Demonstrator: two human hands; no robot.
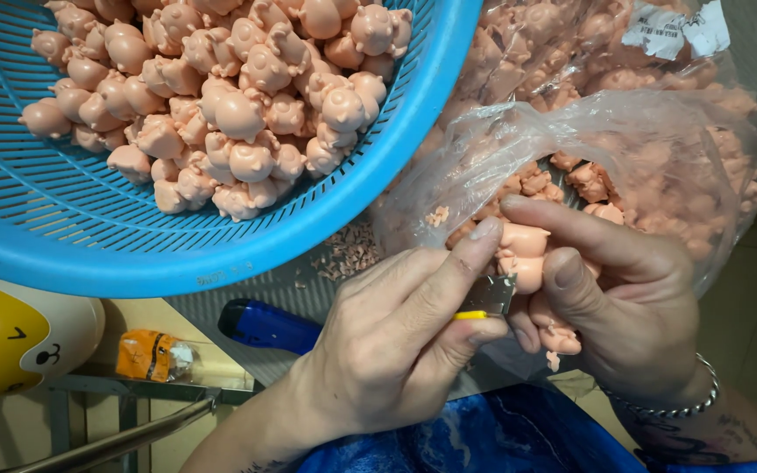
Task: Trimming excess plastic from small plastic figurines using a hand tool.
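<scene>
My left hand [396, 342] grips a small utility knife blade [487, 298] with a yellow holder, its thumb pressed along the top. The blade touches a pink pig-shaped figure [523, 250] that my right hand [624, 298] pinches between thumb and forefinger. My right hand also cups one or two more pink figures [558, 337] in its palm. A metal bracelet sits on my right wrist.
A blue plastic basket [89, 236] at upper left holds several pink pig figures [238, 114]. A clear plastic bag [650, 131] at right holds several more. Pink shavings [348, 254] lie on a grey surface. A blue handle [265, 324], an orange packet [151, 355] and a yellow-white round toy [10, 337] sit lower left.
</scene>
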